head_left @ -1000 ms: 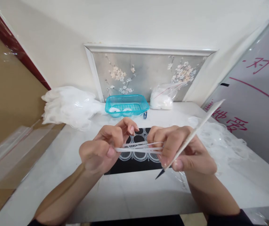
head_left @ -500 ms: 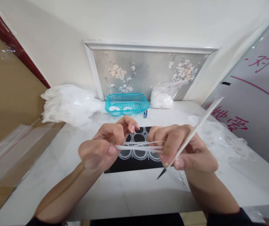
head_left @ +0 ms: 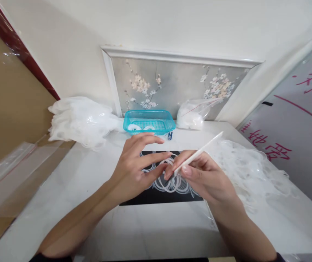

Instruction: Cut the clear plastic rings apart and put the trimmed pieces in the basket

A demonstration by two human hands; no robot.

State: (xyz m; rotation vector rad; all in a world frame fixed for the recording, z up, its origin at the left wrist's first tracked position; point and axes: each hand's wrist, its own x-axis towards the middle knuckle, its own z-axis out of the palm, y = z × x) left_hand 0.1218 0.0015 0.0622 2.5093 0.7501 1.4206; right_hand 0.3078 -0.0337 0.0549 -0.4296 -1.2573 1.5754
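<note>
I have both hands low over the black mat at the middle of the white table, close together with their fingertips almost meeting. My left hand is spread, fingers fanned flat, and grips nothing; its fingertips rest on or just above the clear plastic rings that lie looped over one another on the mat. My right hand is pinched closed around a thin white pointed tool, held like a pen with the long end slanting up and away to the right; the working tip is hidden behind my fingers, so I cannot tell whether it touches a ring. I judge these rings to be very light, thin and springy, soft enough to bend out of round under any pinch, and slick enough to slide on each other. Since they are nearly see-through against the mat, the edges are hard to pick out. I would take one at its rim, hooking it with the tool or lifting it between two fingertips, not pressing from above. More of the same filmy material lies heaped to the right, and a teal basket stands at the back edge.
</note>
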